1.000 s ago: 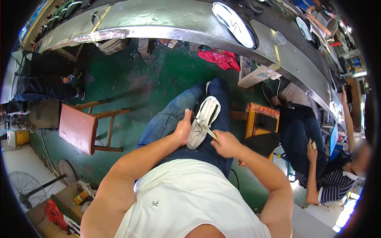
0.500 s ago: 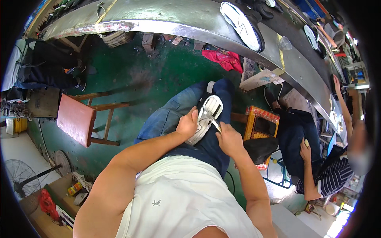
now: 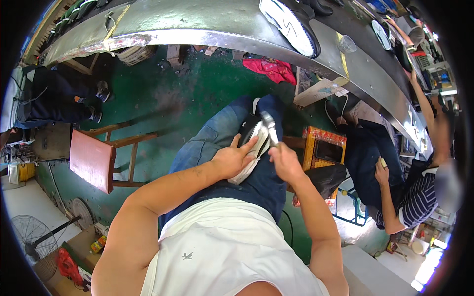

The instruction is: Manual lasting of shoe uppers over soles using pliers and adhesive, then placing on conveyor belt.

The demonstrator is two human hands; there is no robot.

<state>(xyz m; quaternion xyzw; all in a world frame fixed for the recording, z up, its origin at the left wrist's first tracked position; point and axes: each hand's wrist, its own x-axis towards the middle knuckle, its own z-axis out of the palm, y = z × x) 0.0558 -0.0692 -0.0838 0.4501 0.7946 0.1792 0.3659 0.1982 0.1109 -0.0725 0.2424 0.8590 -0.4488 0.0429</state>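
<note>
A black shoe with a white underside (image 3: 244, 173) lies across my lap, bottom up. My left hand (image 3: 232, 159) holds it there, its fingers spread over the side and underside. My right hand (image 3: 285, 163) is closed round the handle of a hammer (image 3: 270, 126). The metal head is above the far part of the shoe, slightly smeared by motion; I cannot tell whether it touches. Part of the shoe is hidden by my left hand and the hammer.
A metal-topped bench (image 3: 197, 24) curves along the far side, with another white-bottomed shoe (image 3: 291, 27) on it. A pink-seated stool (image 3: 92, 160) stands left. Right are a phone (image 3: 328, 152) on an orange crate (image 3: 312, 135) and a seated person (image 3: 417, 202). A fan (image 3: 37, 239) is lower left.
The hammer head has swung away from me, off the middle of the shoe. My left hand has shifted left and spread its fingers over the shoe. The view has tilted slightly.
</note>
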